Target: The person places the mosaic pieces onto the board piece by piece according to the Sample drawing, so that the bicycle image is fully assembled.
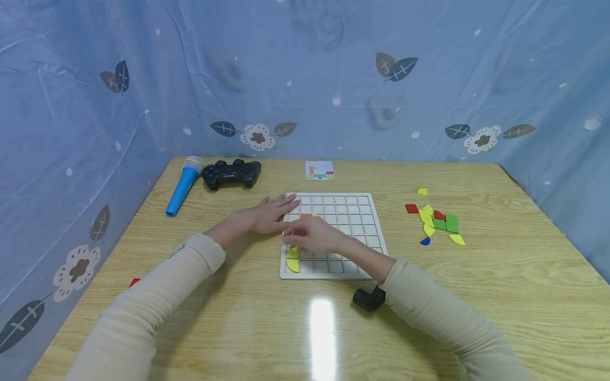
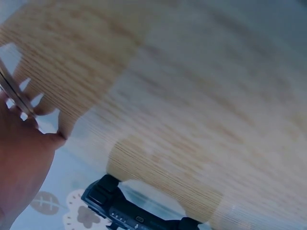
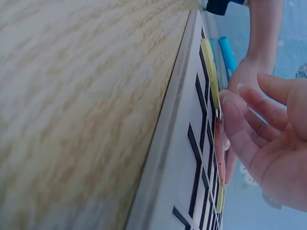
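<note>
A white grid board (image 1: 355, 229) lies on the table. My left hand (image 1: 267, 216) rests at its left edge with straight fingers. Over the board's left part is my right hand (image 1: 318, 235). In the right wrist view, the right hand (image 3: 283, 139) has loosely bent fingers beside the yellow and orange pieces, thumb apart, and no piece shows between them. Two yellow pieces, one a quarter circle (image 1: 293, 265), fill cells at the near left corner. An orange piece (image 1: 306, 216) and a yellow piece (image 1: 316, 215) show beyond the right hand, which hides the cells beneath it.
Loose yellow, red, green (image 1: 451, 223) and blue pieces lie right of the board. A printed pattern card (image 1: 320, 170) is behind it. At the back left are a blue microphone (image 1: 182, 185) and a black game controller (image 1: 232, 173). A red piece (image 1: 134, 282) peeks out beside the left sleeve.
</note>
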Motion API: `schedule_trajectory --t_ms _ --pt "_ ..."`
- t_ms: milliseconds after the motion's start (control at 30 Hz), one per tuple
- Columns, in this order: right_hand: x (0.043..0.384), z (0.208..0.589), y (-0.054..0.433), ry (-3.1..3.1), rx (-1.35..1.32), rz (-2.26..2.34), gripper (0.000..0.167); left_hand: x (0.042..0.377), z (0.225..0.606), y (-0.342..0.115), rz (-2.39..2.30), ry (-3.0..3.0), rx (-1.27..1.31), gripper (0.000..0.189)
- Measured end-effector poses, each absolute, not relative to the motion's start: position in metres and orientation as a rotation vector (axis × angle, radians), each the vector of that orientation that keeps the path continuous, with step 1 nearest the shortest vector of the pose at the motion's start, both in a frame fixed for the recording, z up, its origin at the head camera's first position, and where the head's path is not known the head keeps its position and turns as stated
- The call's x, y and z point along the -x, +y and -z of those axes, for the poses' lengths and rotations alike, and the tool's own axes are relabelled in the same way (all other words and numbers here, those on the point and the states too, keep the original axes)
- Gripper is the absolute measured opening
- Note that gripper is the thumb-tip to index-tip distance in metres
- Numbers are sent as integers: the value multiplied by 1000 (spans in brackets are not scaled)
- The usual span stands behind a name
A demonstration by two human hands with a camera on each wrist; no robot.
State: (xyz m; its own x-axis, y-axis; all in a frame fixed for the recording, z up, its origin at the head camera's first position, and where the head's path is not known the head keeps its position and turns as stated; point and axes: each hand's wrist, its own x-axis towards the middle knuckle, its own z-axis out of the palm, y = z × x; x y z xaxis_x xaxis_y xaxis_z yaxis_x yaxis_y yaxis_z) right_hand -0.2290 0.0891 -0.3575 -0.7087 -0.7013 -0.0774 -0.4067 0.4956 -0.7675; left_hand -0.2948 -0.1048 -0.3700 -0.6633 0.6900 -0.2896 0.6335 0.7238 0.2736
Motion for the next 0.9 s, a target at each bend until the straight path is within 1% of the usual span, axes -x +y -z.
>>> schedule_trajectory --t_ms 233,500,767,900 --pt "230 361 88 2381 903 1051 20 295 370 -104 -199 2562 -1021 68" --pt "231 360 90 2347 912 1071 23 295 371 -103 -198 2563 -1021 68" --pt "241 359 110 2196 675 1220 31 296 373 -105 -210 2570 -996 71" --pt "243 358 128 2090 570 1326 41 297 373 -104 -209 2569 -976 74"
